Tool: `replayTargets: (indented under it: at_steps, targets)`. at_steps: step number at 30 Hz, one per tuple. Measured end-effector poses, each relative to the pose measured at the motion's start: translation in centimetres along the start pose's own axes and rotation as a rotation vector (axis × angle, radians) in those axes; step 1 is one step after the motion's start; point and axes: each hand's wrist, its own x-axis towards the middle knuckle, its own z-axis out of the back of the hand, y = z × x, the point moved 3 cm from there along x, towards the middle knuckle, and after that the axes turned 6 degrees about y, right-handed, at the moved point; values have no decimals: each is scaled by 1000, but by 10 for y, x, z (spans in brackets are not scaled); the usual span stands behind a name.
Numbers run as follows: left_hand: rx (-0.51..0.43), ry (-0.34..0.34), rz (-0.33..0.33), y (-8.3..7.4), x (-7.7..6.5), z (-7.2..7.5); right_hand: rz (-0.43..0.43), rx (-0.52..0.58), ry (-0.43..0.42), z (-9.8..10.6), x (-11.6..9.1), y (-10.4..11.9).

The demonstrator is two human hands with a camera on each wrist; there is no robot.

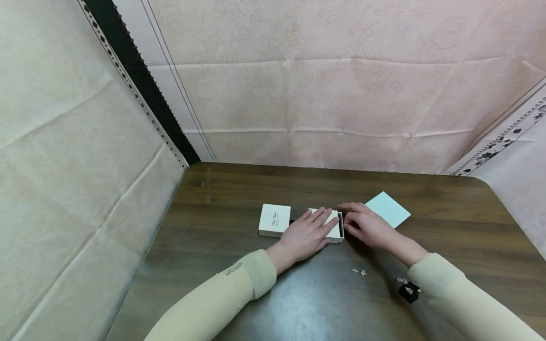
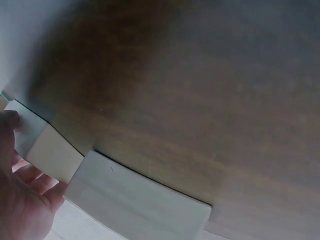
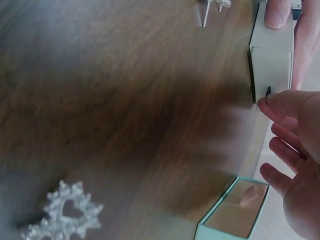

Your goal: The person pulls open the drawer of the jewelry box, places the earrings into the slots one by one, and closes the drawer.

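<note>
A white drawer box [image 1: 334, 237] lies on the wooden table, its inner drawer partly out on the right. My left hand [image 1: 304, 234] holds it, fingers spread over the top and thumb against the near side. In the right wrist view, my right hand [image 3: 295, 145] pinches a small black pull tab [image 3: 268, 92] at the drawer's end between thumb and finger. What the drawer contains is hidden. Beside the left hand sits a second white box [image 1: 274, 218] with dark lettering. A mint-green box [image 1: 388, 210] lies behind the right hand.
Two small silvery earrings [image 1: 359, 272] lie in front of the boxes. Near my right sleeve is a black piece [image 1: 409, 292] with silvery bits; the right wrist view shows a sparkling ornament [image 3: 70, 210] with a heart-shaped opening. Cloth [image 1: 320, 109] hangs behind the table.
</note>
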Motion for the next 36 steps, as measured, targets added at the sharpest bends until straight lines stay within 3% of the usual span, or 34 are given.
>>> replayTargets:
  at_steps: [24,36]
  targets:
    - [7,-15,-7,1,-1,-1,130,-171,-76,11,-6,-1]
    - [14,-16,-14,2,-1,0,120,-206,-78,14,-11,-4]
